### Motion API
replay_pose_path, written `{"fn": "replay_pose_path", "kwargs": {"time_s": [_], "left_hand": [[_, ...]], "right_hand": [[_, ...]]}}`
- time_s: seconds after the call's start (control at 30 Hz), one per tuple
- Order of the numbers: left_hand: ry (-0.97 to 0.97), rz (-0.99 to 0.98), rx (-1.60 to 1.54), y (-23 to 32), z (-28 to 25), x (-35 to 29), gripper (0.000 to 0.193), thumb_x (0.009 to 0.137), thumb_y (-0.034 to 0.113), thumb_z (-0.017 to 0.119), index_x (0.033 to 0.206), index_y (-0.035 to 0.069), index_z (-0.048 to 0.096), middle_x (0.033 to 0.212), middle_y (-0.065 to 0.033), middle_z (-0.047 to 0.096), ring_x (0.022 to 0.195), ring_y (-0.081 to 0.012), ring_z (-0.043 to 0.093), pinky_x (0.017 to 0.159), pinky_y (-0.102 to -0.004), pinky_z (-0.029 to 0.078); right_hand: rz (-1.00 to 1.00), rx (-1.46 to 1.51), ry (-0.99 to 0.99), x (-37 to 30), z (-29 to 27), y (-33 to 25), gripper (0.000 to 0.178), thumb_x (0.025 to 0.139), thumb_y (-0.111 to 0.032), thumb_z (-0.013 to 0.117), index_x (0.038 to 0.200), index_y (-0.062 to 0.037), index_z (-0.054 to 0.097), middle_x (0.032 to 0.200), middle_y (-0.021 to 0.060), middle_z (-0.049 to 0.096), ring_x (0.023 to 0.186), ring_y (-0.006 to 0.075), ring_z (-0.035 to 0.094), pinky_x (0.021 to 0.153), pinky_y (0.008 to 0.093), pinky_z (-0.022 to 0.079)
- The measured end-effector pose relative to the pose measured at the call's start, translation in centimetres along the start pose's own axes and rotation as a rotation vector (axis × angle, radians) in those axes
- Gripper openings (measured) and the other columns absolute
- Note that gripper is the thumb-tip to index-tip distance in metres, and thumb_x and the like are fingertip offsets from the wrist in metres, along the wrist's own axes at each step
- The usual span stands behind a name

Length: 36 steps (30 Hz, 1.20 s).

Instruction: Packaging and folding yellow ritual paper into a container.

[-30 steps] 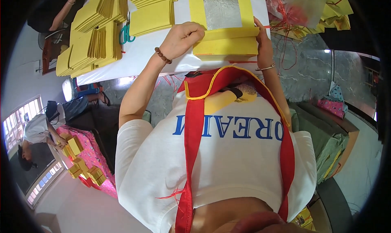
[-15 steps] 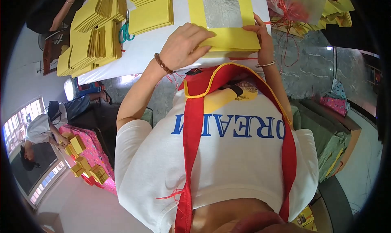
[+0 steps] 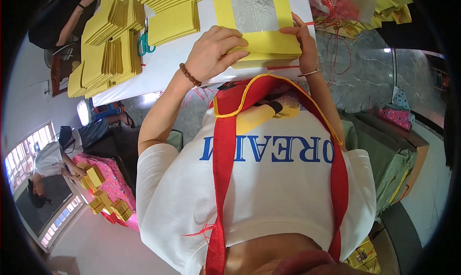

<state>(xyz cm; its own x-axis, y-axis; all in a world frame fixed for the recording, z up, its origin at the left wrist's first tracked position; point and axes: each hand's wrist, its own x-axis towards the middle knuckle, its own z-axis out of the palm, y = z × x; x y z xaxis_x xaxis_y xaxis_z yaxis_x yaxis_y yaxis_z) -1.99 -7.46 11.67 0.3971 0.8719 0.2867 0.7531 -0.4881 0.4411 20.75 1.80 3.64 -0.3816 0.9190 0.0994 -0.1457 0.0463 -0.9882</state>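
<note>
A yellow paper sheet (image 3: 221,8) with a silver foil square (image 3: 253,13) lies at the front of the white-covered table, on top of other yellow paper. Its near edge is folded over as a flap (image 3: 269,42) that meets the foil. My left hand (image 3: 213,49), wearing a brown bead bracelet, has its bent fingers and thumb at the flap's left end. At the right end, my right hand (image 3: 303,39) grips the sheet's edge, thumb lying on the flap. A silver bangle circles that wrist. The undersides of my fingers are hidden.
Stacks of folded yellow paper (image 3: 173,24) fill the table's left side, beside teal-handled scissors (image 3: 145,45). A clear plastic bag (image 3: 342,3) with red strings lies past the right edge. Another person's arm (image 3: 72,25) shows at far left; someone else handles yellow bundles at a pink-covered table (image 3: 122,183).
The view has shifted slightly, moving the table a little left in the picture. Both my hands stay on the folded flap, with only small finger movement.
</note>
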Motion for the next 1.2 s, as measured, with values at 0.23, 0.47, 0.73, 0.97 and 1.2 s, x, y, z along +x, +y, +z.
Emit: {"fn": "replay_pose_path", "kwargs": {"time_s": [0.23,0.47,0.73,0.97,1.2], "left_hand": [[-0.014,-0.151,-0.144,-0.2,0.0,0.1,0.018,0.079,0.022,0.058,0.085,0.006,0.062,0.095,-0.0074,0.060,0.087,-0.0265,0.052,0.075,-0.0331,0.043],[-0.017,-0.189,-0.191,-0.5,0.3,0.2,0.017,0.080,0.020,0.056,0.082,0.004,0.061,0.097,-0.0080,0.060,0.088,-0.0273,0.052,0.074,-0.0335,0.043],[-0.044,-0.313,-0.379,-0.7,0.1,0.5,0.018,0.078,0.019,0.058,0.080,0.002,0.061,0.097,-0.0067,0.060,0.083,-0.0217,0.052,0.069,-0.0294,0.043],[-0.034,-0.348,-0.519,-1.1,0.2,0.3,0.016,0.078,0.015,0.057,0.081,-0.001,0.061,0.096,-0.0076,0.060,0.079,-0.0180,0.052,0.067,-0.0272,0.042],[-0.069,-0.384,-0.531,-1.3,0.2,0.3,0.018,0.080,0.014,0.055,0.080,-0.003,0.061,0.096,-0.0076,0.059,0.080,-0.0175,0.052,0.068,-0.0271,0.043]], "right_hand": [[0.009,0.003,-0.007,0.2,-0.4,0.8,0.056,0.094,-0.037,0.024,0.091,0.0011,0.065,0.133,0.0153,0.036,0.121,0.0239,0.037,0.101,0.0319,0.025],[-0.077,-0.128,-0.001,0.1,-0.4,0.5,0.059,0.093,-0.040,0.024,0.090,0.0051,0.062,0.134,0.0080,0.037,0.112,0.0188,0.045,0.095,0.0300,0.033],[-0.069,-0.100,0.008,0.2,-0.3,0.4,0.056,0.094,-0.035,0.021,0.095,0.0003,0.064,0.127,0.0163,0.043,0.118,0.0221,0.039,0.100,0.0317,0.025],[0.009,-0.089,0.022,0.1,-0.1,0.1,0.056,0.094,-0.041,0.023,0.106,0.0020,0.056,0.126,0.0070,0.046,0.106,0.0165,0.049,0.095,0.0297,0.033],[0.001,-0.089,0.027,-0.1,-0.1,0.1,0.053,0.093,-0.038,0.030,0.127,0.0017,0.039,0.119,0.0108,0.049,0.109,0.0163,0.045,0.096,0.0284,0.029]]}}
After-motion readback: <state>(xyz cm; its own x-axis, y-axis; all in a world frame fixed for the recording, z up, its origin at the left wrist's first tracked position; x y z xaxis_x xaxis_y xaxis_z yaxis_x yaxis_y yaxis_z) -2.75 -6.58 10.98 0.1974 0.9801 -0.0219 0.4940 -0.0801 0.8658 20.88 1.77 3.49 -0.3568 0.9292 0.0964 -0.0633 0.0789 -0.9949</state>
